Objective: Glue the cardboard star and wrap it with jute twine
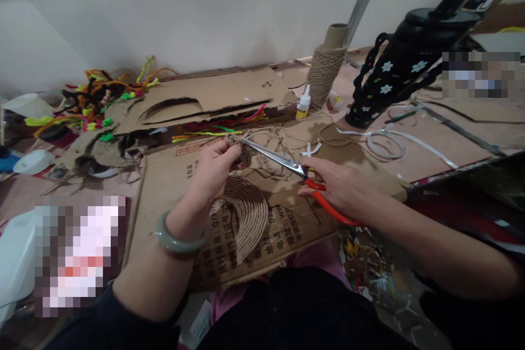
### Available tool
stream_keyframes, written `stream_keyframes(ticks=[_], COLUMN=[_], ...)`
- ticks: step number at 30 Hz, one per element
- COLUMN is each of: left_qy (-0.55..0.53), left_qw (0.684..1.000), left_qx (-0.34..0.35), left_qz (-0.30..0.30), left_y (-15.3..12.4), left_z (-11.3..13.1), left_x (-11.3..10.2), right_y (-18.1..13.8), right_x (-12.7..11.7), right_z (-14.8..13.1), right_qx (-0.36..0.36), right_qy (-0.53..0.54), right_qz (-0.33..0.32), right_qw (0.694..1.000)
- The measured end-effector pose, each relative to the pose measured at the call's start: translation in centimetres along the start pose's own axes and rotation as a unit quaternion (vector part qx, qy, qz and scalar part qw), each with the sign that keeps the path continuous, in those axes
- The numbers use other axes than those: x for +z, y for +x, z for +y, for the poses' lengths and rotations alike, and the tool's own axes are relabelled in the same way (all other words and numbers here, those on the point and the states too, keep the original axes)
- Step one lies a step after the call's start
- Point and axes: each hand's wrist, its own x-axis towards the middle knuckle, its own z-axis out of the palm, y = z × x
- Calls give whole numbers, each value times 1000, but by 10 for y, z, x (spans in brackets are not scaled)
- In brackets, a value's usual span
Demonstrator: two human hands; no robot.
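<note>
My left hand (213, 167), with a jade-green bangle at the wrist, pinches a small bundle of jute twine (246, 156). Red-handled scissors (283, 162) are gripped in my right hand (336, 183), their blades pointing left with the tips at the bundle. Whether the tips touch or cut a strand I cannot tell. Below the left hand, a crescent of coiled twine rows (252, 213) lies on a printed cardboard sheet (172, 219). Loose loops of twine (279, 139) spread on the cardboard behind the blades.
A twine spool (326, 68) stands at the back beside a small glue bottle (303, 105). To the right is a black flowered tumbler (397, 65), near white strips (430, 147). Colourful pipe cleaners (98, 98) pile up at back left, next to cut cardboard (229, 87).
</note>
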Motion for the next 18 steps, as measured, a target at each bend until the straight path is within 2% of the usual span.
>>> stream_keyframes(ticks=[6,14,18], left_qy=[2,13,14], left_qw=[1000,1000,1000], left_qx=[-3,2,-7], left_qz=[-1,-1,-3], left_y=[0,-1,-3], left_z=[0,2,4], left_x=[0,1,2], right_y=[2,1,1], right_x=[-1,0,2], right_z=[-2,2,4], right_qx=[25,-4,0], right_qy=[-3,-17,-70], right_qz=[-25,-7,3], right_qw=[999,1000,998])
